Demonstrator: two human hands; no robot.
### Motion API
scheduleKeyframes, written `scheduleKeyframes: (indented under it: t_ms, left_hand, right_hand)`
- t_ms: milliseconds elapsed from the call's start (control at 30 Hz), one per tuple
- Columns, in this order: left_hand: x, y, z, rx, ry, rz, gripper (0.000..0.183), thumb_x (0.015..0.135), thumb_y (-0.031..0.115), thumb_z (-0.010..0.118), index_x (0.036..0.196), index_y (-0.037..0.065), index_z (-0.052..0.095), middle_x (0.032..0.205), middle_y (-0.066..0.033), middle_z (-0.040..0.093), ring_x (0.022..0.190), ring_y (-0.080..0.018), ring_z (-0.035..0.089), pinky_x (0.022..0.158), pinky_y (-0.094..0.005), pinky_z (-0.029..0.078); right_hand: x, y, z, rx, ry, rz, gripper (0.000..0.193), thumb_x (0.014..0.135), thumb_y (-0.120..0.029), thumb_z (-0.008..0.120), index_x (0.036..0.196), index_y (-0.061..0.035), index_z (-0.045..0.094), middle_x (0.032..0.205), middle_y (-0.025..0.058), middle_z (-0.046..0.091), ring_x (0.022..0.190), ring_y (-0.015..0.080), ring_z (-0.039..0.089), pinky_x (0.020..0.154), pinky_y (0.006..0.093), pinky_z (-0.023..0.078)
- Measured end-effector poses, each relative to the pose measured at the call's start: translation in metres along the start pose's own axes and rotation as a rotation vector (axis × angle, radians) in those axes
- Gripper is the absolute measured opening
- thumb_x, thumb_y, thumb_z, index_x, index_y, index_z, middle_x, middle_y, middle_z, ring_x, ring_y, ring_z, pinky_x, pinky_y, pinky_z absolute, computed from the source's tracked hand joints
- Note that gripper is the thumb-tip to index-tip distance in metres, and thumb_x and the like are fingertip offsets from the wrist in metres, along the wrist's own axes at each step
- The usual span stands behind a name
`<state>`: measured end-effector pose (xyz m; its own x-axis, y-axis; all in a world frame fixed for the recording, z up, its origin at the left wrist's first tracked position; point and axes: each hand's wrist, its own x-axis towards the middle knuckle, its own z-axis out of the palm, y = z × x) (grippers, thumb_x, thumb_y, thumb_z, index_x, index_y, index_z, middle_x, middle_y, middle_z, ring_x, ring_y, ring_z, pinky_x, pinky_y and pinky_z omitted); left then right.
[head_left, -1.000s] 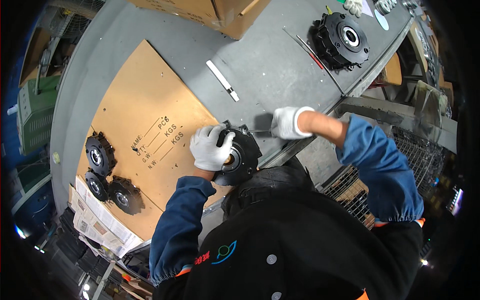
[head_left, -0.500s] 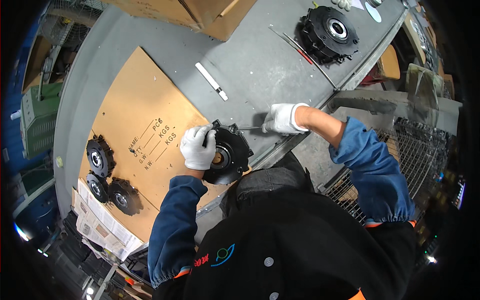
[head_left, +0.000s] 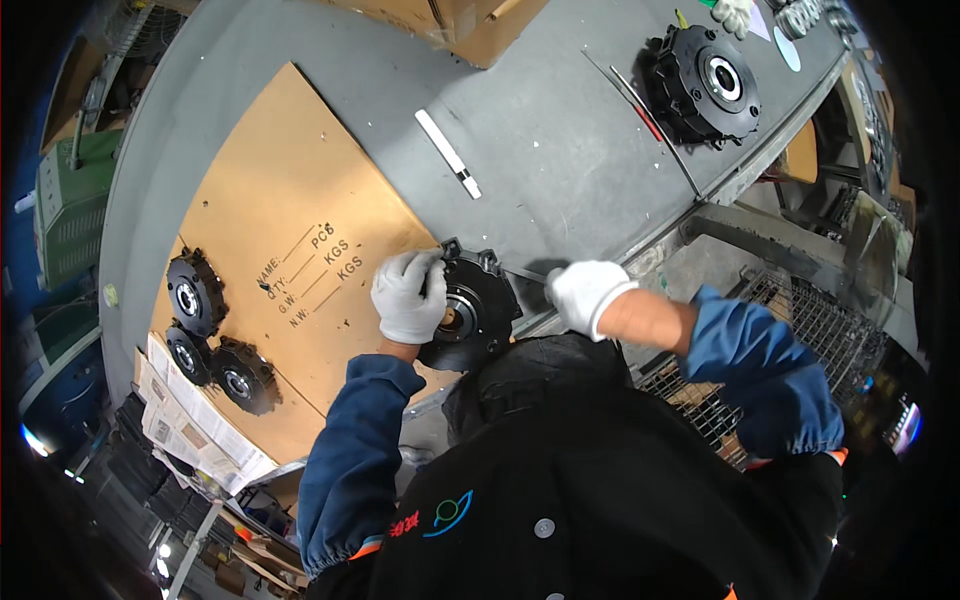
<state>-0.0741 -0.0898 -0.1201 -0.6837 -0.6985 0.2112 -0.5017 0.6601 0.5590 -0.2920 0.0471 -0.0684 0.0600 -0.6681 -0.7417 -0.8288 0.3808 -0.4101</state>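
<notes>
My left hand (head_left: pixel 410 298), in a white glove, is closed on the left side of a round black housing (head_left: pixel 487 310) with a lugged rim. The housing rests at the near right corner of a cardboard sheet (head_left: pixel 250 190), and its central bore is partly behind my fingers. To its right, my right hand (head_left: pixel 590 298), also gloved, is a fist around a thin metal rod-like tool (head_left: pixel 526 274). The rod points left toward the housing's upper right rim; whether its tip touches, I cannot tell. My fingers hide its other end.
Several smaller black round parts (head_left: pixel 240 375) sit at the sheet's left, by printed papers (head_left: pixel 190 415). Beyond lie a white marker (head_left: pixel 448 153) and a cardboard box (head_left: pixel 470 25). A larger black housing (head_left: pixel 705 85), thin rods (head_left: pixel 655 125) and a white glove (head_left: pixel 733 15) are far right.
My right hand has come nearer my body, tilting the rod. My left hand keeps its hold on the housing. The whole view has turned a little.
</notes>
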Motion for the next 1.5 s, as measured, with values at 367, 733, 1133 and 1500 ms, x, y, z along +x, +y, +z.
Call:
scheduleKeyframes:
  t_ms: [367, 733, 1133, 1500]
  left_hand:
    - [-0.001, -0.001, 0.001, 0.004, 0.019, 0.012, 0.016, 0.075, 0.003, 0.068, 0.09, 0.009, 0.069, 0.086, -0.0068, 0.064, 0.078, -0.0261, 0.062, 0.072, -0.0364, 0.048]
    - [0.001, 0.0, -0.001, -0.029, 0.024, 0.024, 0.016, 0.075, 0.003, 0.068, 0.089, 0.01, 0.068, 0.085, -0.005, 0.065, 0.076, -0.0255, 0.062, 0.07, -0.0366, 0.048]
    - [-0.004, -0.01, 0.005, -0.029, 0.063, 0.025, 0.025, 0.07, 0.005, 0.07, 0.091, 0.016, 0.067, 0.087, 0.0003, 0.063, 0.079, -0.0224, 0.06, 0.071, -0.0364, 0.046]
    - [-0.002, -0.007, 0.002, -0.052, 0.053, 0.04, 0.028, 0.07, -0.002, 0.068, 0.093, 0.012, 0.066, 0.086, -0.0029, 0.064, 0.076, -0.0244, 0.061, 0.068, -0.0368, 0.047]
  right_hand:
    - [0.011, 0.027, -0.059, 0.377, -0.217, 0.07, 0.033, 0.09, -0.03, 0.056, 0.103, -0.0037, 0.07, 0.089, 0.0185, 0.07, 0.085, 0.0316, 0.066, 0.08, 0.0389, 0.05]
    - [0.041, 0.019, -0.09, 0.059, -0.382, -0.178, 0.027, 0.087, -0.021, 0.051, 0.091, -0.0019, 0.069, 0.09, 0.0158, 0.068, 0.085, 0.0353, 0.064, 0.075, 0.0409, 0.05]
    - [0.048, 0.015, -0.063, -0.127, -0.403, -0.163, 0.031, 0.085, -0.027, 0.053, 0.089, -0.0034, 0.072, 0.091, 0.0203, 0.068, 0.088, 0.0383, 0.063, 0.08, 0.0433, 0.05]
    - [0.039, 0.023, -0.09, 0.189, -0.37, -0.047, 0.032, 0.088, -0.026, 0.053, 0.095, -0.0012, 0.071, 0.082, 0.0166, 0.069, 0.076, 0.029, 0.065, 0.072, 0.0367, 0.049]
